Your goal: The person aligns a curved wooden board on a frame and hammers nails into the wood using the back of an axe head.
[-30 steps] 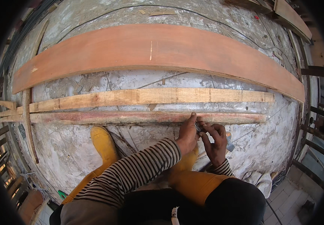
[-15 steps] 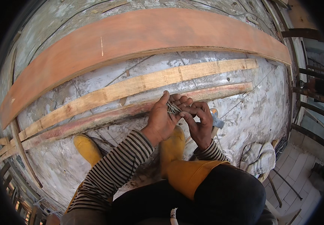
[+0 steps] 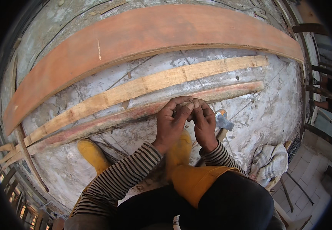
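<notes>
My left hand [image 3: 173, 124] is closed, its thumb and forefinger raised to the fingertips of my right hand [image 3: 205, 124]. The thin nails that showed in the left palm half a second earlier are now hidden by the curled fingers. My right hand is closed in a pinch, and whatever lies between the touching fingertips is too small to make out. Both hands are above the near end of a worn reddish timber [image 3: 235, 92]. Right of my right hand lies a hammer [image 3: 224, 121] with a grey-blue head, its wooden handle partly behind the wrist.
A paler wooden strip [image 3: 162, 78] lies beyond the timber, and farther off a wide reddish-brown board [image 3: 154, 32]. My yellow boots [image 3: 93, 155] stand on the stained floor. A checked cloth [image 3: 269, 163] is at the right, near thin rods [image 3: 298, 186].
The left palm, open with nails showing, has curled shut. Its fingertips have come up to meet those of my right hand. The whole view has shifted slightly.
</notes>
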Demonstrator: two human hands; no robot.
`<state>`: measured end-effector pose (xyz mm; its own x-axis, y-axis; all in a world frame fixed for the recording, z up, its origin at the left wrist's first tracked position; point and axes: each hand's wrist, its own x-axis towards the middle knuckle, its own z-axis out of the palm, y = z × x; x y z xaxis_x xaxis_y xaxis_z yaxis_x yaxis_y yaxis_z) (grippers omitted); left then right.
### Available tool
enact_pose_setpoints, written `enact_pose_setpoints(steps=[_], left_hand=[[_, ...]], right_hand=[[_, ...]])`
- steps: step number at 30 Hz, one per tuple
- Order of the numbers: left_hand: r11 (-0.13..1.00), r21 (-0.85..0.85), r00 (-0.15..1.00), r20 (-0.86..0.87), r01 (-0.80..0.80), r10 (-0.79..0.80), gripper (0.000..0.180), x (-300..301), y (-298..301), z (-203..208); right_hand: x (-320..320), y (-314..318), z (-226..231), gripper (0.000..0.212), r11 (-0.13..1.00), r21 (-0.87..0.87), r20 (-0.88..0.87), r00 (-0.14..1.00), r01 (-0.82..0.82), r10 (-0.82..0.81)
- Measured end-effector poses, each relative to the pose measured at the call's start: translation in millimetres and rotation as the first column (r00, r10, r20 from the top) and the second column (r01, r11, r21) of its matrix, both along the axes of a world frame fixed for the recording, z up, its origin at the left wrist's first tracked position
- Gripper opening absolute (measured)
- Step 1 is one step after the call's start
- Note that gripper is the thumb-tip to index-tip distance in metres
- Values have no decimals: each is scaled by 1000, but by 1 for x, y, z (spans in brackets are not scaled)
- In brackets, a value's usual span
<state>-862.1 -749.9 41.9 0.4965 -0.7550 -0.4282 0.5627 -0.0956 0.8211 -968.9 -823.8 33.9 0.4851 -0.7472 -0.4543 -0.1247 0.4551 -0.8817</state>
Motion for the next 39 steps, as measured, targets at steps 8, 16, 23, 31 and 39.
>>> enact_pose_setpoints(steps=[8,16,23,31,39], left_hand=[[996,88,727,685,-13,-51,21,56,-34,1],[996,73,322,945,-54,-52,26,130,-143,1],[991,14,58,998,-130,-6,25,123,-144,-18],[992,38,17,999,-118,-36,23,135,-126,-26],[989,111,31,994,-96,-108,25,130,-131,-22]], right_hand=[[-57,-10,-1,34,915,-397,-336,940,-75,-69],[-190,64,-52,90,811,-450,-855,442,-374,-270],[-213,66,-46,54,976,-206,-757,621,67,-202],[-182,36,-1,31,981,-113,-540,818,160,-196],[-57,-61,66,36,980,-120,-208,970,-156,129]])
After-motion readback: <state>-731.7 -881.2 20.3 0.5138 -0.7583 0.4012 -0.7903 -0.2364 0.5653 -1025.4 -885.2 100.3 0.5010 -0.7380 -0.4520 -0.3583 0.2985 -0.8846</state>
